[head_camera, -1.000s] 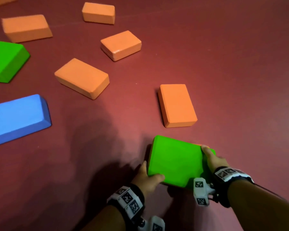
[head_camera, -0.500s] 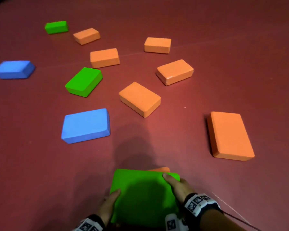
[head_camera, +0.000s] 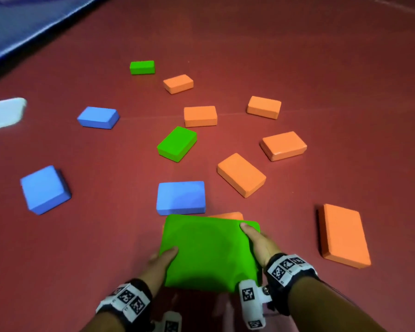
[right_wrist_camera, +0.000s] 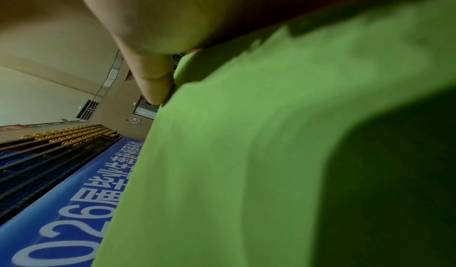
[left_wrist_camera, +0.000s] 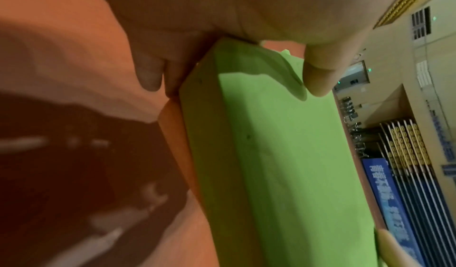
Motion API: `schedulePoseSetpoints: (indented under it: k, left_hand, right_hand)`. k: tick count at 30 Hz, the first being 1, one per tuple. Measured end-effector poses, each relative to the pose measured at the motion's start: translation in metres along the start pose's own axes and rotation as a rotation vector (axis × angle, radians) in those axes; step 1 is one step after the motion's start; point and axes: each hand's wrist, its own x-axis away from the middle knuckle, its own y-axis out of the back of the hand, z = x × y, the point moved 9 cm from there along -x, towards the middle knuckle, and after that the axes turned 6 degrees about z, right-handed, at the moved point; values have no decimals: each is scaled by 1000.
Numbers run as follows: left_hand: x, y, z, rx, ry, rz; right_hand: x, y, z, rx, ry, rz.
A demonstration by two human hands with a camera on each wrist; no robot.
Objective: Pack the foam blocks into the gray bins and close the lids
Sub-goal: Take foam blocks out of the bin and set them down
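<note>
Both hands carry a stack of two foam blocks above the red floor: a green block (head_camera: 209,252) on top and an orange block (head_camera: 225,215) under it, only its far edge showing. My left hand (head_camera: 161,259) grips the stack's left side, thumb on the green top. My right hand (head_camera: 259,243) grips the right side the same way. The left wrist view shows the green block (left_wrist_camera: 271,154) with the orange block (left_wrist_camera: 177,134) pressed against it, thumb (left_wrist_camera: 318,76) on top. The right wrist view is filled by the green block (right_wrist_camera: 271,154). No gray bin is in view.
Loose blocks lie on the floor ahead: several orange (head_camera: 241,174) (head_camera: 344,236), three blue (head_camera: 180,197) (head_camera: 44,189) (head_camera: 98,117), two green (head_camera: 177,143) (head_camera: 142,67). A blue mat (head_camera: 34,25) borders the far left. A pale blurred shape (head_camera: 4,113) sits at the left edge.
The stack has risen off the floor in both hands, and my view has pulled up and back, so more scattered blocks and the blue mat now show.
</note>
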Motion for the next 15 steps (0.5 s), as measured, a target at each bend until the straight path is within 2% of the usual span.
schedulePoseSetpoints:
  k: [3,10,13,15]
  left_hand:
    - [54,-8,-49,22,14,58]
    - [157,-5,-171,4,47,-5]
    - [222,-17,-230,48,53,-14]
    - [268,-23,-260,64,71,-38]
  right_hand:
    - [52,1,33,26,-2,0]
    - [208,19,163,37,-11,-5]
    - [260,21,190,-40,-23,6]
    - [269,20,171,-54,-53,10]
